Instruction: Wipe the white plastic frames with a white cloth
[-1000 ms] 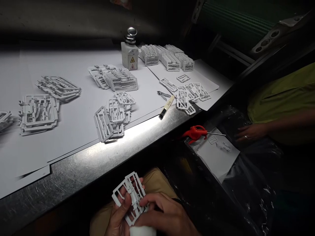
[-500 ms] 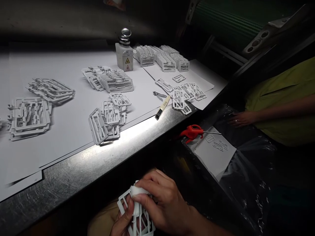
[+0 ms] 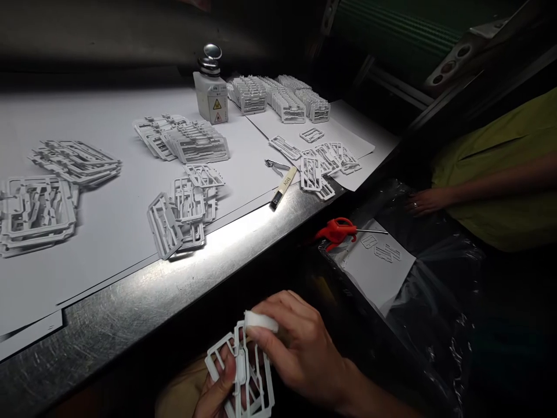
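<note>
Low in the view, in front of the bench, my left hand (image 3: 220, 386) grips a white plastic frame (image 3: 263, 383) with slotted bars, its thumb pressed on the near side. My right hand (image 3: 300, 342) pinches a folded white wiping pad (image 3: 261, 321) between thumb and fingers. The pad is at the frame's upper edge; whether it touches cannot be made out. Up on the bench, loose white frames (image 3: 187, 197) lie in a small heap near the metal edge.
White paper covers the bench (image 3: 113, 226). On it stand a dispenser bottle (image 3: 212, 96) with warning labels, stacked frames (image 3: 291, 107), nippers (image 3: 276, 166) and a labelled cutter (image 3: 282, 188). A red air gun (image 3: 337, 231) lies right, near a co-worker's hand (image 3: 429, 201).
My right hand has moved the pad slightly up and right, off the middle of the frame, uncovering more of its bars. The bench things shift slightly left in view.
</note>
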The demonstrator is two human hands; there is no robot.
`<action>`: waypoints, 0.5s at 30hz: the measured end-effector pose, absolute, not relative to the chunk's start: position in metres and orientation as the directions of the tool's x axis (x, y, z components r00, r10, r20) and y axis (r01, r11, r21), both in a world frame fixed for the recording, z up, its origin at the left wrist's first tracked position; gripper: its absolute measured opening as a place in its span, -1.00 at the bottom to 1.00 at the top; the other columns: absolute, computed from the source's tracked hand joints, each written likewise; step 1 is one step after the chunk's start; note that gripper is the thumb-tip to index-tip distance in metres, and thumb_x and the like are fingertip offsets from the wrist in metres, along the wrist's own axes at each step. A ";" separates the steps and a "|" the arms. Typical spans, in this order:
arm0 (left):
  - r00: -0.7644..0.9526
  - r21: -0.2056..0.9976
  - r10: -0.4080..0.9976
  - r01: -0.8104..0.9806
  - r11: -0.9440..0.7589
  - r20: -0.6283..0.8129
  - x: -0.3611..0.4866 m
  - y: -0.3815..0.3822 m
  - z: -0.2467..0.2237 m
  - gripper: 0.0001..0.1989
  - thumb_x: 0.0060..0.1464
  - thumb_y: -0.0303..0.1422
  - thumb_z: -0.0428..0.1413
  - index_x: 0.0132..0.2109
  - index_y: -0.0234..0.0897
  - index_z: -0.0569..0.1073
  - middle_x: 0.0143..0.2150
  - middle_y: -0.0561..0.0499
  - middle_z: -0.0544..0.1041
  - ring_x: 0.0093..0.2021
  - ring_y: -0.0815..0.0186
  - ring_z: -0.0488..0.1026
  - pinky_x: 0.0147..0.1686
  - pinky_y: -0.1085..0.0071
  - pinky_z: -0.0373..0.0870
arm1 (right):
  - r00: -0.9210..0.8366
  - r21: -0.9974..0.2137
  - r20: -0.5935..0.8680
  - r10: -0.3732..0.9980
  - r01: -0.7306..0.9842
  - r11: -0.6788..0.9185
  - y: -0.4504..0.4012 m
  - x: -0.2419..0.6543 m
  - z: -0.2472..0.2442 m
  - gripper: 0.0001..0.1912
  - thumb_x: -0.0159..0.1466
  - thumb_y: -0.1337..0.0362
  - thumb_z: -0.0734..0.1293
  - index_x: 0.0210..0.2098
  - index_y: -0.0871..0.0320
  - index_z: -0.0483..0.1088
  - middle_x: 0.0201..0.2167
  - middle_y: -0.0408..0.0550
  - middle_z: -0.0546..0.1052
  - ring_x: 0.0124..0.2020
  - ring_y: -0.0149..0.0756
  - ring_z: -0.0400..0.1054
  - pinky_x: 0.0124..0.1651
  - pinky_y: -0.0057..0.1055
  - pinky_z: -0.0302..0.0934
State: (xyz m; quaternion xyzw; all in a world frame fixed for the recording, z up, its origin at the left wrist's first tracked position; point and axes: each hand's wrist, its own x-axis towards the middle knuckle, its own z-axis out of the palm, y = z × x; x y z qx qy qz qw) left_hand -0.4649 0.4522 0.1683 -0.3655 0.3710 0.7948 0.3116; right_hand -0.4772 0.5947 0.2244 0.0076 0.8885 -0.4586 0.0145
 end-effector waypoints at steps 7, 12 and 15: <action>-0.539 0.418 0.141 -0.771 -0.480 -0.831 -0.480 0.462 0.167 -0.57 -0.14 -0.33 0.24 -0.06 -0.21 0.37 -0.18 -0.01 0.55 -0.08 0.25 0.42 -0.31 0.59 0.39 | -0.983 -0.821 -0.097 -0.154 -0.008 0.571 0.585 -0.433 0.207 -0.74 0.18 0.29 0.36 -0.13 -0.05 0.39 -0.04 -0.14 0.35 -0.15 -0.26 0.31 -0.13 -0.44 0.26; -0.545 0.380 0.134 -0.721 -0.579 -0.828 -0.485 0.464 0.177 -0.67 -0.04 -0.30 0.16 -0.09 -0.22 0.37 -0.17 -0.03 0.52 -0.07 0.23 0.41 -0.24 0.51 0.41 | -0.999 -0.852 -0.036 -0.007 0.027 0.523 0.589 -0.435 0.203 -0.73 0.19 0.35 0.31 -0.10 0.10 0.36 -0.18 -0.03 0.43 -0.21 -0.25 0.36 -0.15 -0.43 0.31; -0.519 0.361 0.086 -0.695 -0.622 -0.850 -0.488 0.463 0.186 -0.79 0.05 -0.27 0.06 -0.18 -0.27 0.41 -0.26 -0.04 0.53 -0.16 0.23 0.45 -0.21 0.40 0.43 | -0.993 -0.903 -0.076 0.092 0.108 0.417 0.594 -0.444 0.212 -0.82 0.21 0.36 0.27 -0.17 0.15 0.39 -0.28 -0.03 0.46 -0.29 -0.28 0.37 -0.22 -0.45 0.31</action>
